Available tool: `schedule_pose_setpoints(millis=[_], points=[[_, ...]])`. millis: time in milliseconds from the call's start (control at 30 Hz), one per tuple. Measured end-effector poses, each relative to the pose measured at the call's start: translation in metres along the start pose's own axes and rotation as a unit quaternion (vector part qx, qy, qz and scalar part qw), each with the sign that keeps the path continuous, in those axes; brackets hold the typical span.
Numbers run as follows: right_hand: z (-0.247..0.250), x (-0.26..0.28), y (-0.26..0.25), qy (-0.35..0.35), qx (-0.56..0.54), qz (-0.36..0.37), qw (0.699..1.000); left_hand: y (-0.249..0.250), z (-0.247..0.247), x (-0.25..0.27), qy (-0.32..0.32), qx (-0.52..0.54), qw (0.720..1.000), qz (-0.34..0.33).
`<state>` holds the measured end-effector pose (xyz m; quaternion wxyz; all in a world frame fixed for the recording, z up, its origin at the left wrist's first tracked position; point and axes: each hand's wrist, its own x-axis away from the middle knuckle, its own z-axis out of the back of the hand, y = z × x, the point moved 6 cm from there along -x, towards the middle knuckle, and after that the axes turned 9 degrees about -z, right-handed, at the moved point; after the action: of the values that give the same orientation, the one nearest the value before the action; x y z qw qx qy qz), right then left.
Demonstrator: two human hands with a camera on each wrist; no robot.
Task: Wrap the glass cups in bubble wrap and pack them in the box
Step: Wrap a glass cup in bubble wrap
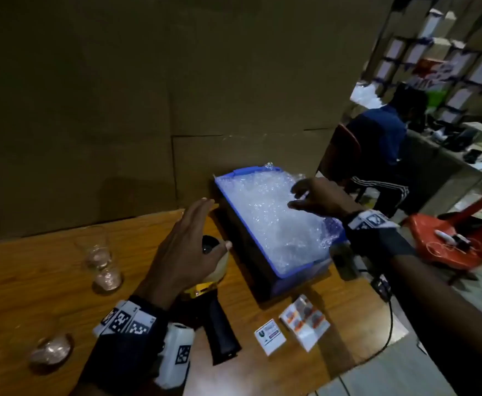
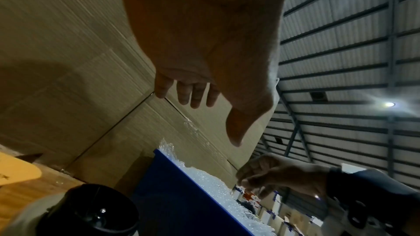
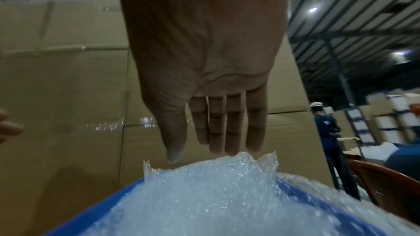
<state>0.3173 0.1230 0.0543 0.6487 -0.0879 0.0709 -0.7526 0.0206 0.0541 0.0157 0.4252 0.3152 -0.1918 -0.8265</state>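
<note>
A blue box (image 1: 297,274) on the wooden table (image 1: 28,270) is filled to the rim with bubble wrap (image 1: 268,221). My right hand (image 1: 297,197) hovers over the far right part of the wrap, fingers loose and holding nothing; in the right wrist view its fingertips (image 3: 227,150) hang just above the wrap (image 3: 216,195). My left hand (image 1: 202,224) is open and flat, raised left of the box above a tape dispenser (image 1: 222,332). Bare glass cups stand at the left: two close together (image 1: 102,261) and one nearer (image 1: 52,350).
Tall cardboard cartons (image 1: 148,95) wall off the back of the table. Two small printed packets (image 1: 269,335) (image 1: 304,321) lie near the front edge. A seated person (image 1: 377,144) and an orange plastic chair (image 1: 445,247) are to the right, off the table.
</note>
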Motion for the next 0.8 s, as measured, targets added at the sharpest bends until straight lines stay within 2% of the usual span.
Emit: schedule_pose_setpoints(millis=[133,233,367,433,600,800], points=[[-0.017,-0.046,-0.020,-0.031,0.105,0.092,0.990,-0.004,-0.020,-0.020,0.003,-0.024,1.000,0.017],[-0.033,-0.070,-0.036,-0.028,0.151,0.174,0.973,-0.005,-0.029,-0.025,0.008,-0.036,0.999,0.038],[-0.052,-0.086,-0.037,-0.039,0.190,0.203,0.960,-0.009,-0.029,-0.025,0.009,-0.039,0.997,0.065],[-0.047,-0.089,-0.033,-0.008,0.165,0.208,0.964,-0.010,-0.027,-0.027,0.004,-0.044,0.996,0.071],[-0.007,-0.081,-0.010,0.036,-0.024,0.168,0.985,-0.010,-0.014,-0.041,0.008,-0.044,0.997,0.063],[0.038,-0.056,0.000,0.056,-0.175,0.153,0.971,0.004,-0.016,-0.078,0.012,-0.032,0.999,0.006]])
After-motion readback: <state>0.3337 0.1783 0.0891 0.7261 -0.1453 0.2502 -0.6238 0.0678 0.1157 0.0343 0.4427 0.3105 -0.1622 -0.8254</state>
